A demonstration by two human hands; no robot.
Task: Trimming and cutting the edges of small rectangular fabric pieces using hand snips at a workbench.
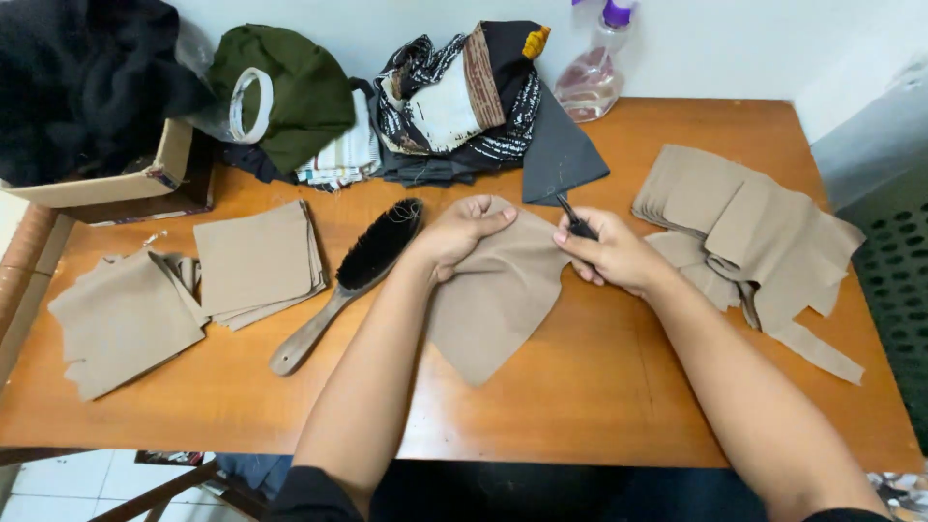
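tan cloth piece runs lengthwise toward the person, pinched by left hand.

Bare table lies open along the near edge. A wooden brush blocks the left, tan fabric stacks beyond it; cut tan pieces crowd the right, clothing heaps the back.

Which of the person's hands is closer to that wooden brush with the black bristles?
Left. The left hand grips the tan fabric piece just right of the brush, near its bristles. The right hand, holding a small dark tool, sits farther right, beyond the fabric.
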